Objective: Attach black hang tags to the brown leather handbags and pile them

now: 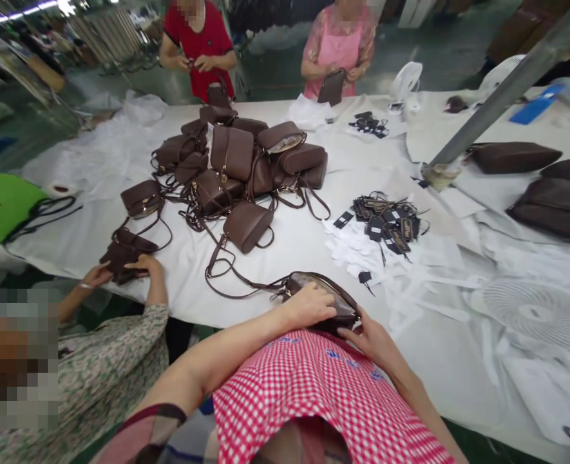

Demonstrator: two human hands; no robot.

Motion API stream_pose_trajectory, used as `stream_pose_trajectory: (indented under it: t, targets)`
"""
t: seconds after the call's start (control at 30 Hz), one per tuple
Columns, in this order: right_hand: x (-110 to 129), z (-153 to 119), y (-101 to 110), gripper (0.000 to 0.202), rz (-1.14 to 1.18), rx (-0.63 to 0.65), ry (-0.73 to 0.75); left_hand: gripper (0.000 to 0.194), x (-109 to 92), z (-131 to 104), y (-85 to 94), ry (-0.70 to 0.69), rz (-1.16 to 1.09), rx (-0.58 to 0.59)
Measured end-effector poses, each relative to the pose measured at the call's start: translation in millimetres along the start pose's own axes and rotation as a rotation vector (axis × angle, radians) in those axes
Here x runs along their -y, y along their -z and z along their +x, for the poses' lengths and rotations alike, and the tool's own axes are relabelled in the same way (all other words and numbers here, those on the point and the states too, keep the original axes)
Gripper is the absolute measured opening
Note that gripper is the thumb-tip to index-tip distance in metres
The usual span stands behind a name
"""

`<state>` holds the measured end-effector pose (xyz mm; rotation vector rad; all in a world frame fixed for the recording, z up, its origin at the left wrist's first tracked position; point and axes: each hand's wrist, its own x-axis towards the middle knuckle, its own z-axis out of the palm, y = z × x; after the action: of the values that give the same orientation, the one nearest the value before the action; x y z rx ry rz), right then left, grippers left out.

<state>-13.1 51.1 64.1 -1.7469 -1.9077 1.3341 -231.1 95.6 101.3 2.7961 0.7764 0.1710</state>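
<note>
A dark brown bag (346, 314) lies at the table's near edge, its top open and a pale lining showing, with its strap trailing left. My left hand (312, 305) rests over the opening, fingers bent and their tips hidden at the lining. At the bag's right end, my right hand (368, 333) grips the side, thumb low and fingers partly behind it. Beyond lies a heap of brown bags (232, 153), one nearer bag (248, 225) standing apart. Black tags (386, 222) with strings are piled right of the heap, beside white paper pieces (357, 254).
On the left, a co-worker's hands (144, 264) handle a small brown bag (123, 258). Two people stand across the white table (294, 241). A metal pole (502, 90) slants over the right side, near larger brown bags (555, 206) and a white fan (538, 312). A green item (4, 203) lies left.
</note>
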Motion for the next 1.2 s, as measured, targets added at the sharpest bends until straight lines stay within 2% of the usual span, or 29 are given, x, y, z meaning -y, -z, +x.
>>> stream_pose_trajectory:
  t: [0.1, 0.17, 0.23, 0.3, 0.4, 0.53, 0.6, 0.67, 0.77, 0.83, 0.97, 1.07, 1.2]
  targets:
    - [-10.8, 1.9, 1.2, 0.059, 0.016, 0.014, 0.042, 0.019, -1.6, -0.4, -5.8, 0.018, -0.014, -0.009]
    - [-22.8, 6.0, -1.2, 0.053, 0.072, -0.008, 0.066, 0.019, -2.2, -8.8, -12.0, 0.056, -0.029, -0.06]
    - [-36.0, 11.8, -3.8, 0.051, 0.118, -0.019, 0.058, 0.02, 0.2, -22.6, -16.4, 0.163, -0.031, -0.142]
    - [-45.6, 18.8, -4.0, 0.05, 0.147, -0.026, 0.05, 0.022, 5.9, -38.6, -17.5, 0.336, -0.052, -0.232]
    - [-45.5, 29.8, 2.6, 0.045, 0.138, -0.027, 0.095, 0.023, 14.6, -59.2, -15.3, 0.504, -0.134, -0.282]
    - [-29.0, 37.7, 13.7, 0.031, 0.033, 0.0, 0.265, 0.016, 11.3, -69.7, -14.5, 0.493, -0.138, -0.266]
    - [-27.0, 38.5, 13.8, 0.032, 0.046, -0.017, 0.285, 0.013, 5.0, -68.5, -17.4, 0.472, -0.137, -0.285]
    - [-34.5, 39.9, 10.7, 0.043, 0.116, -0.04, 0.239, 0.011, -0.4, -64.5, -21.5, 0.46, -0.16, -0.306]
    - [-59.2, 44.4, 7.4, 0.062, 0.214, -0.01, 0.088, 0.012, -4.4, -55.9, -25.1, 0.48, -0.183, -0.342]
    - [-77.4, 49.3, 10.2, 0.055, 0.2, -0.026, -0.024, 0.016, -5.9, -51.6, -23.9, 0.502, -0.191, -0.392]
    - [-101.1, 68.5, 29.9, 0.032, 0.09, -0.165, -0.13, 0.026, -8.4, -55.6, -17.5, 0.516, -0.17, -0.488]
    - [-106.6, 92.3, 54.0, 0.03, 0.008, -0.239, -0.145, 0.028, -9.3, -70.9, -17.2, 0.56, -0.119, -0.553]
    - [-110.0, 132.0, 95.6, 0.029, -0.119, -0.324, -0.164, 0.027, -13.8, -99.5, -29.7, 0.67, -0.079, -0.614]
